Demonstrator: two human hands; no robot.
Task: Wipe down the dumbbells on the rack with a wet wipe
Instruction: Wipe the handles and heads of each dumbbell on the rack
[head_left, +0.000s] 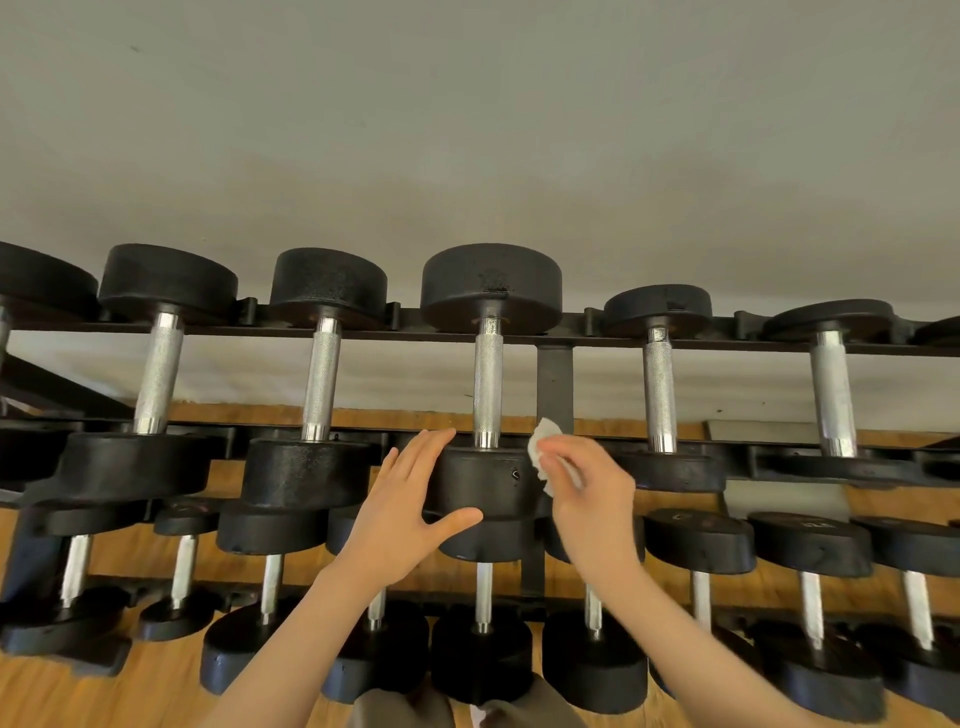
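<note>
Bracing the near head of the centre dumbbell (485, 480) on the rack's (555, 384) upper tier, the left hand (402, 512) lay flat with straight fingers against its left side, while the right hand (589, 493) pinched a crumpled wet wipe (543, 452) against its right edge. The likeliest slip was the small wad sliding out of that fingertip pinch on the rough black casting. A hard push could also rock the weight in its cradle toward both hands.
</note>
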